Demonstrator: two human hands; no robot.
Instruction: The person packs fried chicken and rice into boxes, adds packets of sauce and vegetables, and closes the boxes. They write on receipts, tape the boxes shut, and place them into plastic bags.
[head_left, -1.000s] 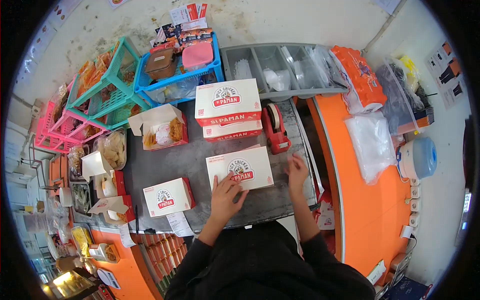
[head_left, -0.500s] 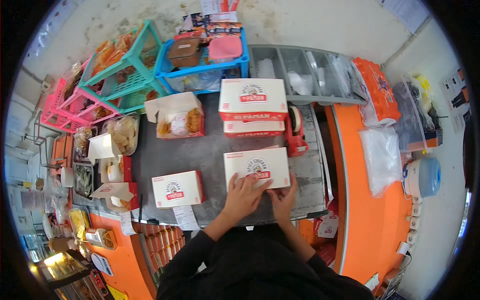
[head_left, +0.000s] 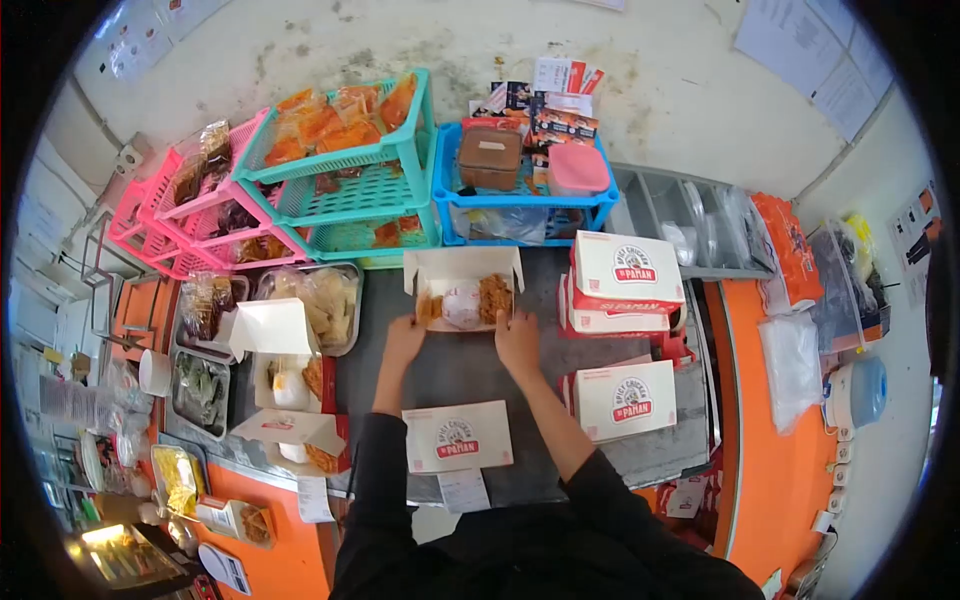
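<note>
Both hands are at the near corners of an open takeaway box [head_left: 418, 272] at the back of the dark counter. My left hand [head_left: 403, 336] grips its left side, while my right hand [head_left: 517, 340] has the right side, some fingertips hidden by the box. Inside sit a round white paper-wrapped bundle [head_left: 461, 303] and brown fried pieces [head_left: 494, 297]. Between my forearms, nearer to me, lies a closed printed takeaway box [head_left: 457, 437] with a paper slip [head_left: 464, 490] at its front edge.
Stacked closed boxes [head_left: 628, 272] and another closed box [head_left: 627, 398] stand at right, near a red tape dispenser [head_left: 674, 350]. Two open filled boxes [head_left: 290, 428] are at left. Blue [head_left: 527, 232] and green baskets [head_left: 340, 205] and a grey divided tray [head_left: 650, 180] line the back.
My hands have left the closed box at the right and moved left and away from me to the open box, taking hold of its sides. The view has shifted left.
</note>
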